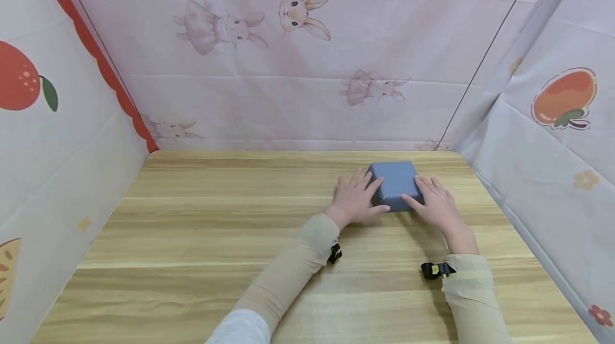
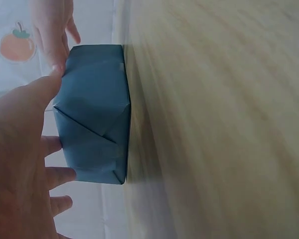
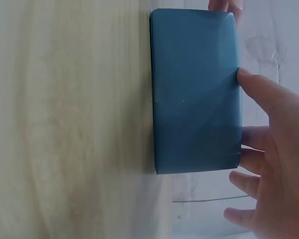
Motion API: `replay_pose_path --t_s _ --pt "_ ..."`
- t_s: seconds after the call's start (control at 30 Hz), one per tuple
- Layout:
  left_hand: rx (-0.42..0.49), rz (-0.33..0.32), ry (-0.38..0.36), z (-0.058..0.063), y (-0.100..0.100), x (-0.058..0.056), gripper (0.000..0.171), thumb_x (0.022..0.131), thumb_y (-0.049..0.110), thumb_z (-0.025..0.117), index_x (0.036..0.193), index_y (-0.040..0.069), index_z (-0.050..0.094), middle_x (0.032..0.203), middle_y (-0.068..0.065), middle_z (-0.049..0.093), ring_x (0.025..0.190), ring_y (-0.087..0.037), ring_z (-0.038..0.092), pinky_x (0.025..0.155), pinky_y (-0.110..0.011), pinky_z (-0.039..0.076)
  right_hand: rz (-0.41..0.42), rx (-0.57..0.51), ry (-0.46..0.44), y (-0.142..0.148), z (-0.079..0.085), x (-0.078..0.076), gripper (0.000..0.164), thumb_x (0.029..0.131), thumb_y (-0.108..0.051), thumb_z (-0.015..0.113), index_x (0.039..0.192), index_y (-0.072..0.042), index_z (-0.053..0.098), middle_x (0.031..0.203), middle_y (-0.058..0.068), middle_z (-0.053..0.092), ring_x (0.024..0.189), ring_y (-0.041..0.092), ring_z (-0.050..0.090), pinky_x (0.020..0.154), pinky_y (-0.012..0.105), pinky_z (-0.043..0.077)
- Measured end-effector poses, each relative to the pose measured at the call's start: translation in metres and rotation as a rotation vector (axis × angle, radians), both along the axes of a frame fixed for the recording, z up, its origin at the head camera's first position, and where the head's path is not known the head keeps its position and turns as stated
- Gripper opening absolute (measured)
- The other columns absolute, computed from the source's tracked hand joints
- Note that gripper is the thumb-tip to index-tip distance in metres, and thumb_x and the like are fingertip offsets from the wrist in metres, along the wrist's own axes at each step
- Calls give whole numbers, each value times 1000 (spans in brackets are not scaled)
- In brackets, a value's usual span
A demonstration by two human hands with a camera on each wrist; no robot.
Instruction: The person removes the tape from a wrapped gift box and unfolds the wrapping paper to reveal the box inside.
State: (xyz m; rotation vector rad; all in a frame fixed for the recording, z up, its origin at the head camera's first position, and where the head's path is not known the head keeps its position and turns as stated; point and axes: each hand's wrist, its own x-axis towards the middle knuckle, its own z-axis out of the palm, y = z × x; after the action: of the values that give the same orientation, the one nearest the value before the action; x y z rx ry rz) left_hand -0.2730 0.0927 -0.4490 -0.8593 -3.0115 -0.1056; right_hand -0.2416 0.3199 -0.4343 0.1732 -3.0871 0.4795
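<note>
A blue box wrapped in paper (image 1: 395, 178) lies flat on the wooden table, toward the back right. Folded paper flaps show on its end in the left wrist view. My left hand (image 1: 354, 200) is at the left side of the box, fingers spread and fairly straight, some of them touching its top edge. From the right side, my right hand (image 1: 436, 205) touches the box with its fingers spread, the thumb on the near top edge. The right wrist view shows the smooth near side of the box (image 3: 197, 94) with the thumb at its edge.
The wooden table (image 1: 202, 242) reaches back to a pink rabbit-print cloth (image 1: 269, 103). White fruit-print cloths hang at the left (image 1: 62, 162) and right (image 1: 538, 167). Each wrist carries a small black camera.
</note>
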Motion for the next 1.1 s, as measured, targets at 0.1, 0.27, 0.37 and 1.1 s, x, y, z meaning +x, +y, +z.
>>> replay_pose_path --t_s 0.1,0.27,0.37,1.1 --pt "-20 -1 4 3 -5 2 81 89 79 26 156 37 11 165 0 16 153 -28 13 114 -62 26 9 6 -4 -5 1 1 85 97 -59 44 153 1 23 157 26 24 147 49 10 112 72 11" --pt "-37 5 -12 5 -14 6 81 90 78 27 157 35 11 165 -1 17 152 -29 15 114 -62 27 26 20 -4 -14 1 1 84 97 -59 45 153 0 23 158 26 23 146 50 11 111 72 12" --pt "-35 11 -25 6 -22 8 81 91 76 29 157 34 10 165 -2 17 153 -29 14 114 -62 26 39 28 1 -20 -1 1 84 97 -59 45 153 0 23 158 26 24 146 49 12 112 71 13" --pt "21 54 -77 12 -74 20 80 91 74 34 157 32 15 165 -4 17 153 -30 11 115 -65 22 140 76 58 -65 3 10 76 96 -50 53 151 -1 32 155 26 31 145 48 20 112 69 21"
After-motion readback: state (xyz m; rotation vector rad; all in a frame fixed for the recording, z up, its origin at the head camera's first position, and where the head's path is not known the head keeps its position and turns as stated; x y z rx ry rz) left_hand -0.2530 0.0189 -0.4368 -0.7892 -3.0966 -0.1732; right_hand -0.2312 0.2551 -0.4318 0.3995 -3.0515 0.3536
